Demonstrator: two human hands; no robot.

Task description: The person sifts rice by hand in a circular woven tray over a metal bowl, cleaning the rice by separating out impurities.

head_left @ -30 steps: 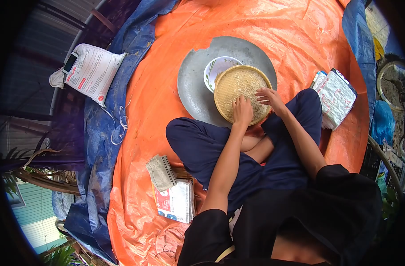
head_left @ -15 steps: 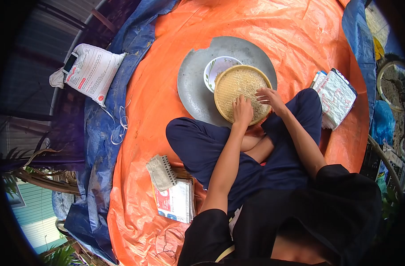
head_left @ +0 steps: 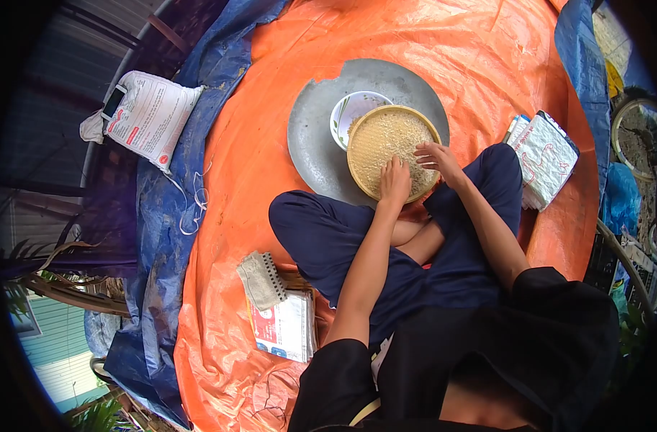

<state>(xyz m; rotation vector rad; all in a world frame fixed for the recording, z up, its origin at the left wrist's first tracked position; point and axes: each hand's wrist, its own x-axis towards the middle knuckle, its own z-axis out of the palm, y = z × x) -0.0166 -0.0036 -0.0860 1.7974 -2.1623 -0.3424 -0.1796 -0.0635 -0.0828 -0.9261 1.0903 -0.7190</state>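
A round, shallow woven tray [head_left: 368, 144] holds a layer of small pale grains [head_left: 400, 132], denser and greyer near its lower right. My left hand [head_left: 395, 180] rests on the grains near the tray's lower edge, fingers extended and fingertips touching them. Over the right side hovers my right hand [head_left: 441, 160], its fingers apart and nothing visible in them. Beneath the tray's left side sits a white bowl [head_left: 348, 109] with a green leaf pattern, partly covered. Both stand on a large round grey metal tray [head_left: 310, 144] with a broken upper edge.
My crossed legs [head_left: 321, 223] border the tray. An orange tarp [head_left: 227, 173] covers the ground, with blue tarp [head_left: 159, 237] along its side. A white sack [head_left: 155, 115] lies upper left. A spiral notepad [head_left: 260, 281] tops papers [head_left: 289, 327] at left; a folded white bag [head_left: 544, 158] lies right.
My left hand has shifted very slightly to the right over the grains. My right hand, the woven tray and the bowl look unmoved.
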